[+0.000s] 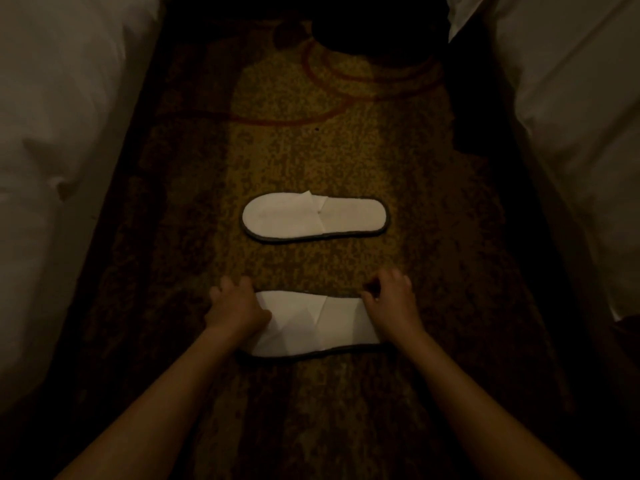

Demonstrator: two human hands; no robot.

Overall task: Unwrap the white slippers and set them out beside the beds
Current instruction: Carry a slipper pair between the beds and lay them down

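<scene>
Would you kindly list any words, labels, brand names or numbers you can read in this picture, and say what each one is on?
No readable text anywhere in this dim view.
Far slipper: plain white, no logo or print visible.
Near slipper, held at its ends by the left hand and right hand: plain white, only creases.
Carpet: red curved pattern, no lettering.

Single head-worn wide-angle cam, looks fwd and steeply down at carpet aisle (311,161). Beds fill frame left (52,133) and right (571,98) edges. Forearms enter from bottom, close range. No 2nd view.
</scene>
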